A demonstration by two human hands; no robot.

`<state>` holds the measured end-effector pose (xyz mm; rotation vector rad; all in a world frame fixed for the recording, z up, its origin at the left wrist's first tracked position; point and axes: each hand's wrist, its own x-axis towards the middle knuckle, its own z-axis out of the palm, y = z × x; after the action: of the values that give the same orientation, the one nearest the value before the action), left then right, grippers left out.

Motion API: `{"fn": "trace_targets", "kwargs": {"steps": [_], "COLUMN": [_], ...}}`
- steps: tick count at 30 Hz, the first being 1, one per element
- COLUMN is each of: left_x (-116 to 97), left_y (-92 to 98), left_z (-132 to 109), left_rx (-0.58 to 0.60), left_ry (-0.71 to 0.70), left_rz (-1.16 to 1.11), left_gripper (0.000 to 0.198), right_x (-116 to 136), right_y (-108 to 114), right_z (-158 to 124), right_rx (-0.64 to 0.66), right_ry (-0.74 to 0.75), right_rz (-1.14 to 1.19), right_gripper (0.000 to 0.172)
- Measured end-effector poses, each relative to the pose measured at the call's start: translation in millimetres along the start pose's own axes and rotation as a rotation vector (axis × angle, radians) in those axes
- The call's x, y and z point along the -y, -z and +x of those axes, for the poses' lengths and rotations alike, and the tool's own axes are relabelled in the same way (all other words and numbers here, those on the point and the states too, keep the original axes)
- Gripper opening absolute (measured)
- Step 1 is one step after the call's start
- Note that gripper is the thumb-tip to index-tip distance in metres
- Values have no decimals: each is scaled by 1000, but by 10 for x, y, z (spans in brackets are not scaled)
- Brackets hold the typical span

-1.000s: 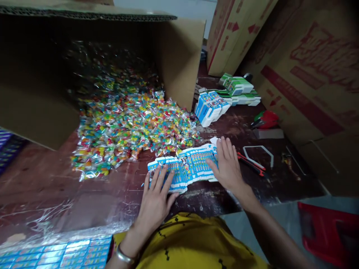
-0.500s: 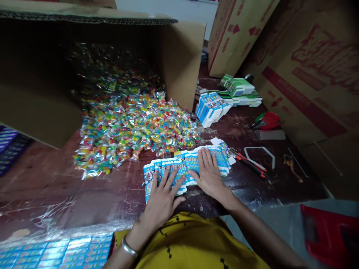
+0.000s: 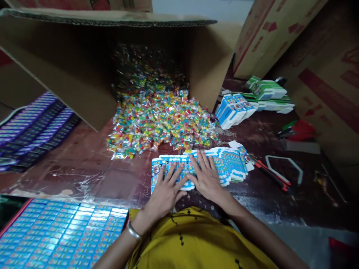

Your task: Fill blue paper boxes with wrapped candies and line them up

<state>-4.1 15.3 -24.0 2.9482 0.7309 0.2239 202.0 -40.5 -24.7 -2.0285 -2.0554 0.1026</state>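
A fanned row of flat blue-and-white printed cartons (image 3: pixel 227 164) lies on the dark red table (image 3: pixel 84 172) right in front of me. My left hand (image 3: pixel 165 190) rests flat on the row's left end, fingers spread. My right hand (image 3: pixel 206 177) lies flat on the middle of the row, fingers stretched out, close beside the left. Behind the row spreads a heap of small clear packets of coloured sweets (image 3: pixel 159 119), spilling from a big cardboard box (image 3: pixel 70 63) lying on its side.
A small stack of blue cartons (image 3: pixel 232 110) and green ones (image 3: pixel 266 91) lie at the right rear. A red-handled cutter (image 3: pixel 270 175) lies right of the row. Trays of packed blue boxes (image 3: pixel 56 231) and purple boxes (image 3: pixel 30 130) sit at left. Tall cardboard boxes (image 3: pixel 316 63) wall the right.
My right hand has slid left along the carton row, from its right end to the middle, beside my left hand. The view has turned left, showing more of the trays.
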Motion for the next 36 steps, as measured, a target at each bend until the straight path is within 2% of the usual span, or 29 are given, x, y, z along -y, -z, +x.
{"fn": "trace_targets", "kwargs": {"steps": [3, 6, 9, 11, 15, 18, 21, 25, 29, 31, 34, 36], "left_x": [-20, -33, -47, -65, -103, -118, -120, -101, -48, -26, 3, 35], "left_y": [62, 148, 181, 152, 41, -3, 11, 129, 312, 393, 505, 575], "left_z": [-10, -104, -318, -491, -738, -797, -808, -763, -568, -453, -348, -336], "left_rx": [-20, -41, -58, -57, -23, 7, 7, -109, -352, -411, -447, -490], "left_ry": [19, 63, 147, 203, 287, 299, 299, 360, 608, 678, 676, 623], "left_rz": [-16, -31, -35, -26, 14, 4, -48, -179, -277, -341, -511, -765], "left_gripper": [61, 64, 67, 75, 92, 95, 96, 94, 86, 82, 75, 75], "right_x": [31, 144, 359, 527, 793, 878, 883, 840, 823, 837, 861, 846], "right_y": [121, 321, 425, 384, 131, -35, -79, 44, 247, 322, 363, 359], "right_z": [46, 220, 516, 729, 1068, 1221, 1319, 1375, 1312, 1229, 1058, 931], "right_rx": [-51, -127, -68, -6, 82, 119, 115, 122, 272, 328, 260, 145], "right_ry": [-12, 2, 132, 221, 321, 335, 354, 233, 105, 30, -105, -101], "right_rz": [35, 161, 265, 238, 120, 94, 187, 462, 822, 920, 997, 1073], "right_gripper": [59, 50, 39, 33, 28, 27, 19, 16, 22, 25, 28, 33]}}
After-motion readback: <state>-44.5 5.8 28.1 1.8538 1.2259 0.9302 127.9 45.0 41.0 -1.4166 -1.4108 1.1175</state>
